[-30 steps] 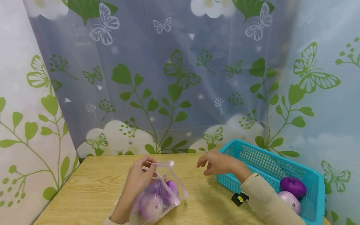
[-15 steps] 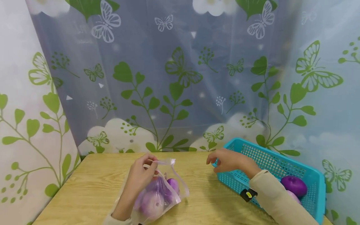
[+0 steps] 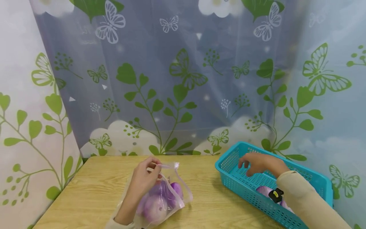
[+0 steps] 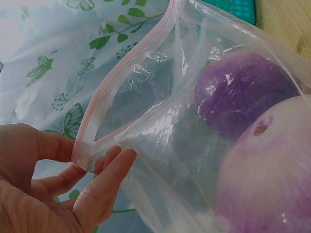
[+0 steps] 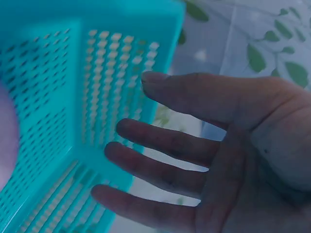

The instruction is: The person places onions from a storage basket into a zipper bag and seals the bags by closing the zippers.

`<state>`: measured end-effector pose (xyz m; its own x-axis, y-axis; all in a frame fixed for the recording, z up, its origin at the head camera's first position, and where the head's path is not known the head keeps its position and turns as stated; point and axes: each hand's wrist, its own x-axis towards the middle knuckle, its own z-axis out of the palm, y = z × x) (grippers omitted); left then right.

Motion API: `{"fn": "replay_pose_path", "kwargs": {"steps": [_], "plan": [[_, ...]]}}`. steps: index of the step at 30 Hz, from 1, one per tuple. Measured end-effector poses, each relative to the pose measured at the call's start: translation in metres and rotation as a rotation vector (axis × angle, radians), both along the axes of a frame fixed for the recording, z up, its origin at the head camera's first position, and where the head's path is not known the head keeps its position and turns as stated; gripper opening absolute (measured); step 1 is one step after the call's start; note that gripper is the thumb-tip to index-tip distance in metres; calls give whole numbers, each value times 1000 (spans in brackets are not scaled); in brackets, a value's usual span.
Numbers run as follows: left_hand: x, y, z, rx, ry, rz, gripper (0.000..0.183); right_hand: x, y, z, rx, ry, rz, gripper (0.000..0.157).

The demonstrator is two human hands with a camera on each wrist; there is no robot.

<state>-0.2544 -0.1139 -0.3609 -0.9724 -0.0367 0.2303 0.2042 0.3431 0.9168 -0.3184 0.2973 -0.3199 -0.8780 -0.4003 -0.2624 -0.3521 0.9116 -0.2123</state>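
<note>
My left hand (image 3: 145,176) pinches the rim of a clear zip bag (image 4: 160,121) between thumb and fingers, its mouth held apart. Inside the bag lie a pale purple-white onion (image 4: 272,170) and a darker purple onion (image 4: 245,92). Over the turquoise basket (image 3: 243,190) hangs my right hand (image 3: 261,163), fingers spread and holding nothing. The right wrist view shows the hand (image 5: 209,160) beside the basket's perforated wall (image 5: 116,82). Pale purple onions (image 3: 264,190) sit in the basket, partly hidden by the right forearm and sleeve.
The wooden table (image 3: 94,184) carries the bag at its middle and the basket at the right. A printed curtain (image 3: 160,79) with leaves and butterflies hangs behind the table's far edge and at both sides.
My right hand has moved right, from beside the basket to over its inside, and its forearm now covers more of the onions there. My left hand keeps its hold on the bag.
</note>
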Motion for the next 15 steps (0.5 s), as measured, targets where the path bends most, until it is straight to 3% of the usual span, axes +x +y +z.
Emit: {"fn": "replay_pose_path", "kwargs": {"steps": [5, 15], "plan": [[0, 0, 0, -4, -1, 2, 11, 1, 25, -8, -18, -110, -119, 35], [0, 1, 1, -7, -2, 5, 11, -3, 52, -24, -63, -284, -238, 43]]}}
